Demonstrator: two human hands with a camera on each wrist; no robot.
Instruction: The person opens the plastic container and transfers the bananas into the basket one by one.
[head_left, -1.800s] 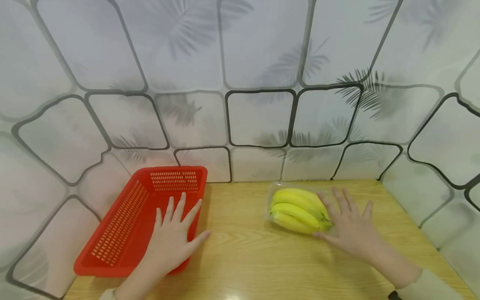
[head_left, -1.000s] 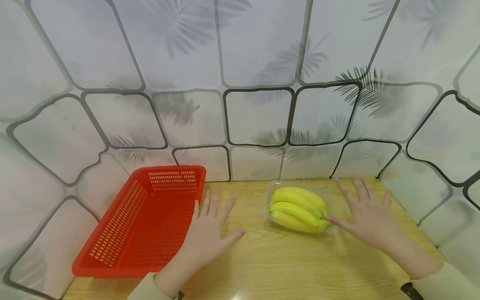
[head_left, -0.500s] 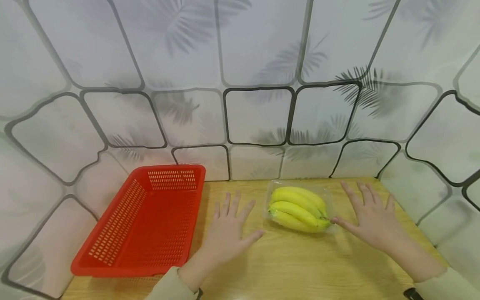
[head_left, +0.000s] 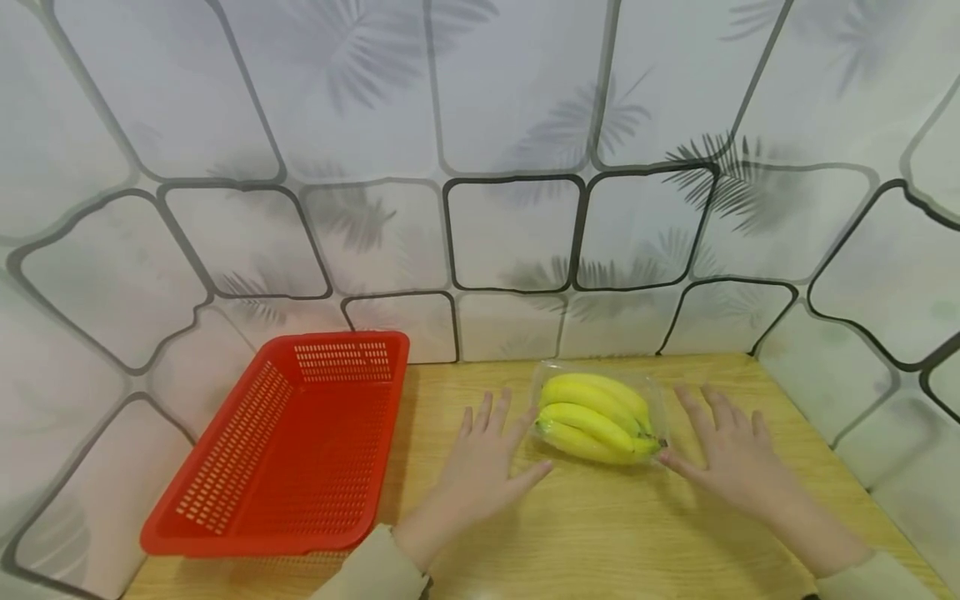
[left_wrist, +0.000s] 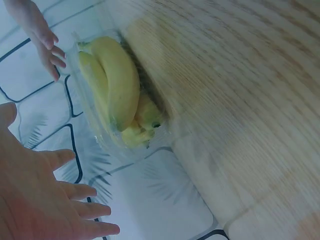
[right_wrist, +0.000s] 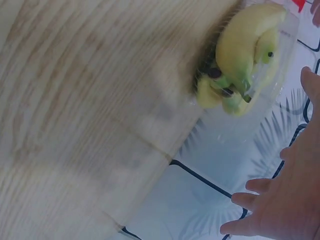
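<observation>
A bunch of yellow bananas [head_left: 592, 417] lies in a clear plastic tray [head_left: 656, 392] on the wooden table, stems toward the right. My left hand [head_left: 480, 467], fingers spread, is at the left of the bananas, its fingertips close to their near left end. On the other side my right hand [head_left: 731, 462] has its fingers spread too, with the thumb right by the stems. Both hands hold nothing. In the left wrist view the bananas [left_wrist: 117, 85] show beyond my spread fingers; the right wrist view shows their stem end [right_wrist: 235, 80] under clear plastic.
A red plastic basket [head_left: 300, 450] with slotted sides stands at the left of the wooden table [head_left: 585, 533]. Behind the table and along its sides rises a pale wall covering [head_left: 517, 233] with a dark stone-outline pattern and leaf prints.
My left hand has moved right, from over the basket to beside the bananas. My right hand moved right off the bananas, then slightly back toward them. Bananas and basket stay in place.
</observation>
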